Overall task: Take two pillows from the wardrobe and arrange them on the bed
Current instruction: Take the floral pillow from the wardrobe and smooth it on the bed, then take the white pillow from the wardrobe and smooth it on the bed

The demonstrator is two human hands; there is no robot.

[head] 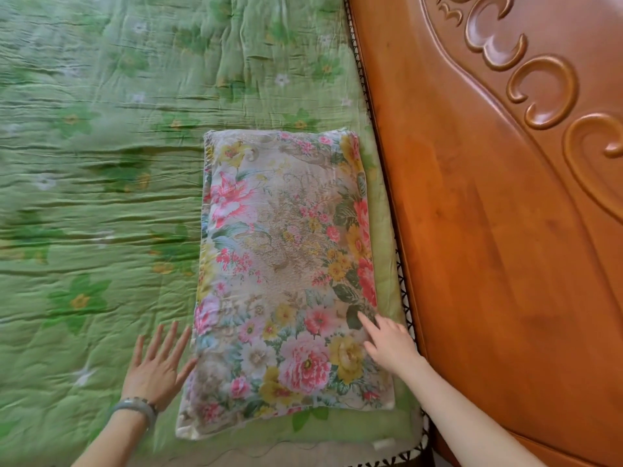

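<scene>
Green quilted bedspread (101,197) lies open to the left and far side; the carved headboard (488,230) walls in the right. One floral pillow (286,264) lies flat just beside it. The left hand (158,365), fingers spread, touches its near-left edge, and the right hand (391,345) rests flat on top. An uneven push could skew the pillow or rumple the quilt.

1 pillow (286,264) lies flat on the bed (101,197). Its long side runs alongside the carved wooden headboard (488,230), just beside it, with a narrow strip of green cover showing between them. The pillow is rectangular and fairly flat, in a pale case printed with pink, yellow and white flowers and green leaves. The bed's wrinkled green quilted cover, printed with leaves and small flowers, spreads away from the headboard.
</scene>
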